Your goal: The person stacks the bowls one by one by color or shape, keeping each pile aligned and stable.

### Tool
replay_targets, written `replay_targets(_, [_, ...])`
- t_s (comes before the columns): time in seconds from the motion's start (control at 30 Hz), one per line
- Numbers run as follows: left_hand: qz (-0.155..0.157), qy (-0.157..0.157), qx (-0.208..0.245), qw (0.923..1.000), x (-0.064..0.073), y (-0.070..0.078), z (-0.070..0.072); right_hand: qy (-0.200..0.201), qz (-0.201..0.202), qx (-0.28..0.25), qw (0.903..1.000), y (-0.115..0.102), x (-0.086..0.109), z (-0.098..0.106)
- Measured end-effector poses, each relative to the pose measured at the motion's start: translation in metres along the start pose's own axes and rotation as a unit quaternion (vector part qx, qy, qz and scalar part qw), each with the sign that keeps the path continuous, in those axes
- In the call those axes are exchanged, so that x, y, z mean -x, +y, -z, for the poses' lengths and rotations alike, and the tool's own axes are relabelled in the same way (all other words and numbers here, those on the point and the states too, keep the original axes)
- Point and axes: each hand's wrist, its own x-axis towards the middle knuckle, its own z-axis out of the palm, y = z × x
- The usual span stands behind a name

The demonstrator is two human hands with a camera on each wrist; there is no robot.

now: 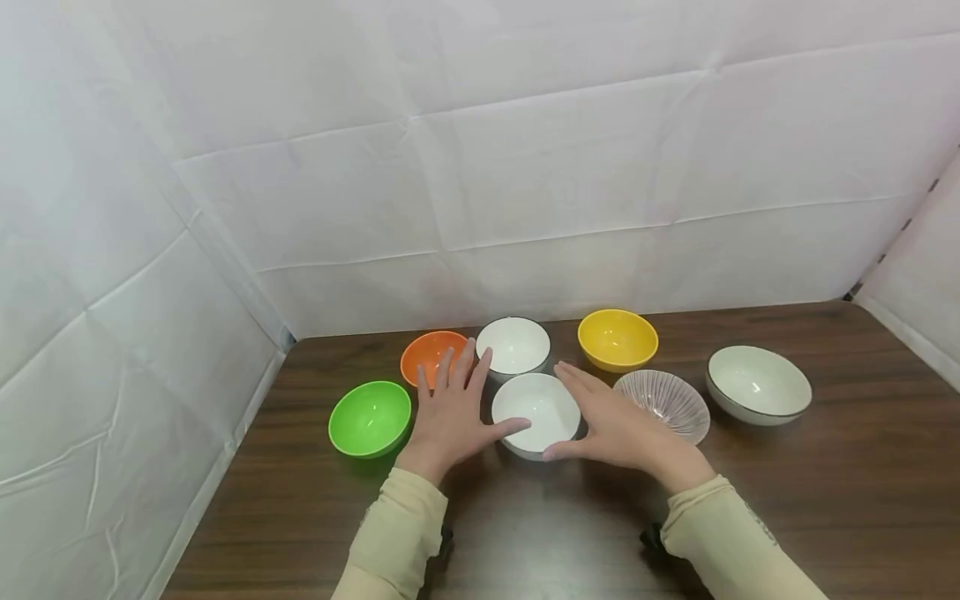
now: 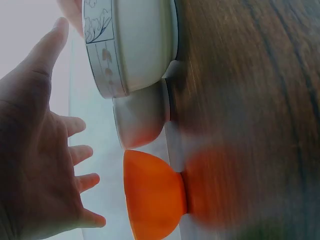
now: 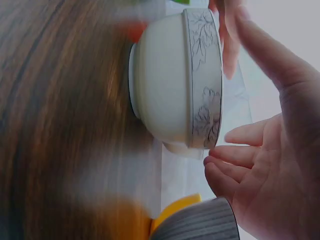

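Observation:
A white bowl (image 1: 537, 410) with a flower-patterned band under its rim stands upright on the table between my two hands. My left hand (image 1: 457, 412) hovers at its left with fingers spread, and the thumb reaches over the near part of the bowl in the head view. On the other side, my right hand (image 1: 618, 423) has its fingers extended along the bowl's right edge. In the right wrist view its fingertips (image 3: 212, 156) lie close to the rim; whether they touch it I cannot tell. Behind stands a second white bowl (image 1: 514, 344), dark outside.
An orange bowl (image 1: 429, 354) and a green bowl (image 1: 371, 419) stand to the left. Toward the right are a yellow bowl (image 1: 618, 340), a striped bowl (image 1: 671, 404) and a white dark-rimmed bowl (image 1: 759, 385). White cloth (image 1: 525, 183) hangs behind the dark wooden table (image 1: 540, 533).

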Motion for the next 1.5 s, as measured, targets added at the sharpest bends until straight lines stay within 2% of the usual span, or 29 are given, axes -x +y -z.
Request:
replay_targets(0.43, [0.011,-0.008,-0.007,0.9999,0.0,-0.006,0.002,0.006,-0.011,0.001,0.9999,-0.004,-0.001,0.0])
replay_targets(0.7, [0.004,0.005,0.003,1.0,0.006,-0.012,0.008,-0.01,-0.033,-0.033,0.9989,-0.007,-0.005,0.001])
replay_targets(0.93, [0.02,0.009,0.0,0.9998,0.013,-0.024,0.011,-0.039,-0.059,-0.043,0.9966,-0.013,-0.007,0.001])
replay_targets(1.3, [0.04,0.002,-0.026,0.9989,0.017,-0.05,0.019,-0.036,-0.063,-0.048,0.9962,-0.014,-0.009,0.001])
replay_targets(1.5, [0.053,0.004,-0.022,0.9983,0.02,-0.06,0.022,-0.036,-0.061,-0.048,0.9963,-0.015,-0.009,0.002])
